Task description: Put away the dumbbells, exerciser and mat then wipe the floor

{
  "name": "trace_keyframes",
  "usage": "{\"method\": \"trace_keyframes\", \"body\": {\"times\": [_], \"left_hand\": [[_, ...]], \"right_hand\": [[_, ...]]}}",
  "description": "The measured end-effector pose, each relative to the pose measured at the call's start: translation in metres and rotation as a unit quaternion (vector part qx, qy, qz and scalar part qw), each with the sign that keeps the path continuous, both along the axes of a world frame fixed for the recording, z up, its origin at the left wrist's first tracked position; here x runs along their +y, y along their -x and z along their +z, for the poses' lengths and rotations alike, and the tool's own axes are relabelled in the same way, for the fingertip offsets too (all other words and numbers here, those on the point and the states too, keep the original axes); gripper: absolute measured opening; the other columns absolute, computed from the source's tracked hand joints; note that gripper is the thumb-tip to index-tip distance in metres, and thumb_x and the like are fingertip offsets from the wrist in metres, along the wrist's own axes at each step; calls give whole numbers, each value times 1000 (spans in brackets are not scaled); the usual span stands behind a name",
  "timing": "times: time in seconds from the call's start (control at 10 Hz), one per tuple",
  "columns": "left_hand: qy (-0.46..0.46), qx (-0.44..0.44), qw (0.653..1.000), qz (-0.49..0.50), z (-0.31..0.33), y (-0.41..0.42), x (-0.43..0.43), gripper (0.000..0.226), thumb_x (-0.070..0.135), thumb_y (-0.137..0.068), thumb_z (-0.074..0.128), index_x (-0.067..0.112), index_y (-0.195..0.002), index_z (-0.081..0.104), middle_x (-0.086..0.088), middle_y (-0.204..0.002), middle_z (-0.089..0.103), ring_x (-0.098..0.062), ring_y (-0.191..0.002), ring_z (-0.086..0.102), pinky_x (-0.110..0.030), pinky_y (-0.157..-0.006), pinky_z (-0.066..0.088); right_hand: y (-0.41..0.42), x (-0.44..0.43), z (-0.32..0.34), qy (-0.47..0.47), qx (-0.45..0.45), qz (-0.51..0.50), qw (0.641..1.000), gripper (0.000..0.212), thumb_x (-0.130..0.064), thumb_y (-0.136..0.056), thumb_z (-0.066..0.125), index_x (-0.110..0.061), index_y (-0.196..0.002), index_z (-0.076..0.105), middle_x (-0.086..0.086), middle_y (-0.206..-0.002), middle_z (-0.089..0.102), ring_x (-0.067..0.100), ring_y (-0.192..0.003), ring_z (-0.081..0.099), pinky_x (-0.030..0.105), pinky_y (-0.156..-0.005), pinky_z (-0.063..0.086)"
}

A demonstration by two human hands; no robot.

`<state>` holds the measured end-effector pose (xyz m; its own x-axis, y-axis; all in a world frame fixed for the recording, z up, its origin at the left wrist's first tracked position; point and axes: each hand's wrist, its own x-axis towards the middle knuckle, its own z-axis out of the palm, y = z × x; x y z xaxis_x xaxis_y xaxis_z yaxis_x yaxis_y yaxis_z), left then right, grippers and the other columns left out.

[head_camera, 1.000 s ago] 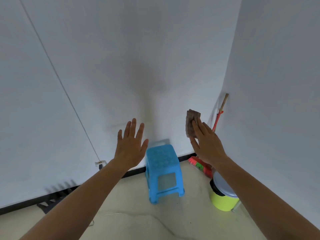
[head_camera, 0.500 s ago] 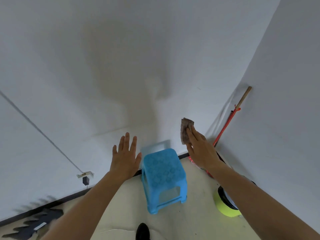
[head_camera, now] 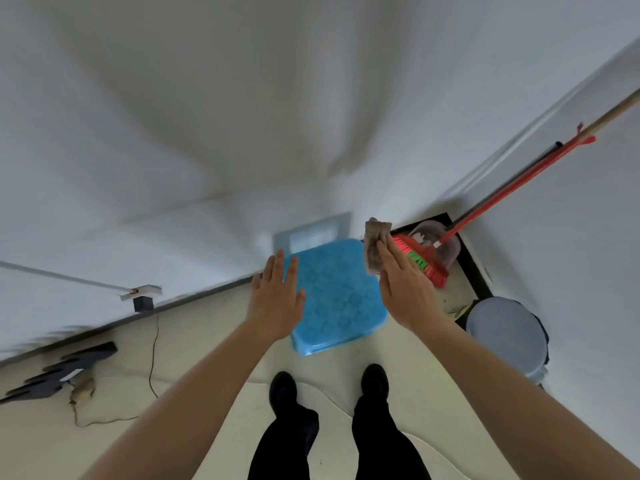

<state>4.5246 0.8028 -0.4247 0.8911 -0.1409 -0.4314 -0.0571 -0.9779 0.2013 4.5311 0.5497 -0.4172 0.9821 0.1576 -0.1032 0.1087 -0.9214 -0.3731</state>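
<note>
My right hand (head_camera: 405,289) holds a small brown-grey cloth (head_camera: 374,245) by its lower part, above the right edge of a blue plastic stool (head_camera: 337,299). My left hand (head_camera: 275,299) is flat with its fingers apart and holds nothing, over the stool's left edge. The stool stands on the pale floor (head_camera: 194,341) close to the white wall. No dumbbells, exerciser or mat are in view.
A red broom (head_camera: 429,263) and a clear dustpan (head_camera: 446,244) lean in the right corner. A grey-lidded bin (head_camera: 505,337) stands against the right wall. A black flat object (head_camera: 59,374) and a thin cable (head_camera: 152,362) lie at the left. My feet (head_camera: 284,389) stand behind the stool.
The view has tilted down, so my legs and feet now show. Both hands have come down from in front of the wall to just above the stool; the cloth stays in my right hand.
</note>
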Motion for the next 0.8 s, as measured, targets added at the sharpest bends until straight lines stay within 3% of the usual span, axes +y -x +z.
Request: {"method": "trace_keyframes", "body": {"times": [0.2, 0.3, 0.4, 0.6, 0.7, 0.8], "left_hand": [[-6, 69, 996, 59, -123, 14, -18, 66, 42, -102, 28, 17, -155, -1, -9, -163, -11, -26, -150, -3, -44, -120, 14], [-17, 93, 993, 70, -173, 25, -23, 65, 41, -102, 30, 17, -155, 1, -9, -163, -10, -27, -150, 0, -45, -118, 18], [-28, 114, 992, 53, -209, 37, -25, 63, 38, -102, 30, 18, -155, 3, -8, -163, -11, -27, -150, 1, -45, -116, 23], [-38, 179, 983, 16, -223, 43, -23, 58, 32, -103, 27, 22, -155, 6, -3, -163, -14, -22, -151, -7, -45, -115, 26], [-55, 179, 982, 3, -209, 27, -19, 56, 35, -103, 25, 21, -156, 11, -4, -164, -6, -23, -151, -2, -47, -118, 21], [-70, 131, 989, -4, -180, 17, -18, 59, 39, -103, 22, 19, -156, 5, -7, -163, -9, -26, -150, -5, -48, -120, 13]], "right_hand": [[-11, 13, -125, -23, 79, 15, 996, 66, -9, -94, 52, -14, -156, 31, -1, -165, 24, 31, -128, 48, 42, -89, 52], [-3, 24, -184, -11, 113, 57, 992, 61, -17, -96, 54, -14, -154, 36, 5, -163, 29, 36, -125, 51, 46, -86, 55], [13, 27, -232, 77, 199, 148, 966, 62, -34, -101, 47, -25, -158, 25, 11, -166, 17, 43, -143, 32, 53, -107, 41], [28, 21, -250, 118, 219, 170, 954, 65, -40, -97, 55, -29, -156, 31, 13, -166, 16, 45, -146, 26, 60, -115, 26], [13, 20, -236, 111, 221, 160, 956, 60, -42, -103, 43, -30, -158, 24, 14, -167, 9, 41, -151, 15, 55, -120, 17], [-6, 12, -202, 113, 221, 99, 964, 62, -42, -106, 36, -24, -160, 13, 16, -167, 3, 38, -153, 10, 50, -122, 17]]}}
